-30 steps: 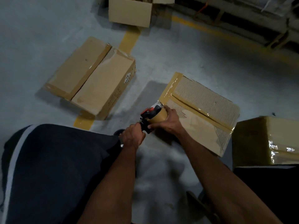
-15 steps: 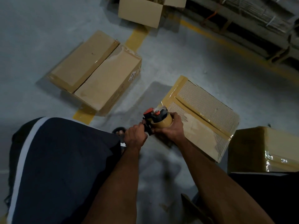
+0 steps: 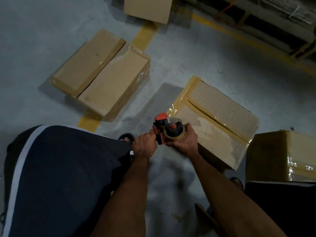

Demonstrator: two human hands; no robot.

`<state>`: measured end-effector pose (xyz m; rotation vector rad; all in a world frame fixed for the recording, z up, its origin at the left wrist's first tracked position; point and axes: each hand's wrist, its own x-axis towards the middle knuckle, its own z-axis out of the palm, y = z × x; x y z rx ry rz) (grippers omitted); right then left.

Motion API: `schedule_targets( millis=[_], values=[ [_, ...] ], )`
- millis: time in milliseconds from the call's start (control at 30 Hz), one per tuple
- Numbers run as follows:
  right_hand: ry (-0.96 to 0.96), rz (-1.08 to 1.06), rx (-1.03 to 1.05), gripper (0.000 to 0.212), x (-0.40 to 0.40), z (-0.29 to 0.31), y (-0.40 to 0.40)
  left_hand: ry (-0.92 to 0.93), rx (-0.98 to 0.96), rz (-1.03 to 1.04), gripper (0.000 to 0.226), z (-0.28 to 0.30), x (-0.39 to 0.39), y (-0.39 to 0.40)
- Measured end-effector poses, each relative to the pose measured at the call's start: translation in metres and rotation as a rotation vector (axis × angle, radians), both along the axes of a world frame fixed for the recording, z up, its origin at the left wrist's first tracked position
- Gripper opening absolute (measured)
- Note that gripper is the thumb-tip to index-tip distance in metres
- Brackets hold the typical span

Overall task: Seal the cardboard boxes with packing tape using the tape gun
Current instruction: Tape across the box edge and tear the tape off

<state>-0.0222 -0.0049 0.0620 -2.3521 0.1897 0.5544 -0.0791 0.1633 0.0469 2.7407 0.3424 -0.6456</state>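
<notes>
A red and black tape gun (image 3: 166,128) with a brown tape roll sits in both my hands, just off the near left corner of a flat cardboard box (image 3: 220,115) on the floor. My left hand (image 3: 145,146) grips the gun's handle. My right hand (image 3: 183,141) is curled around the tape roll. The box's top has torn, ribbed patches and carries tape along its centre seam and left edge. A short clear tail of tape hangs at the gun's front, near the box corner.
A second taped box (image 3: 102,77) lies to the left on a yellow floor line. Another box (image 3: 283,154) stands at the right, a further one (image 3: 148,9) at the top. My dark-clothed knee (image 3: 65,177) fills the lower left. Pallets line the top right.
The tape gun has lifted slightly off the box corner and come toward me, still held by both hands. The camera view has shifted a little, so the boxes sit lower in the frame.
</notes>
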Motion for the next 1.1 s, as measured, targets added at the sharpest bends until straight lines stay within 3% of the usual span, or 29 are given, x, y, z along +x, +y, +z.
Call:
schedule_targets(
  millis=[800, 900, 1033, 1100],
  values=[
    [-0.062, 0.042, -0.087, 0.09, -0.006, -0.007, 0.002, 0.003, -0.053, 0.07, 0.025, -0.023, -0.004, 0.0],
    [-0.036, 0.076, -0.087, 0.1, -0.011, -0.007, 0.004, 0.031, -0.085, 0.082, 0.028, -0.017, -0.004, 0.007],
    [0.022, 0.113, -0.044, 0.13, -0.012, -0.01, 0.001, 0.061, -0.139, 0.084, 0.036, -0.015, -0.005, 0.023],
    [0.048, 0.167, 0.01, 0.13, -0.011, -0.005, -0.004, 0.066, -0.117, 0.118, 0.035, -0.018, -0.014, 0.03]
  ],
)
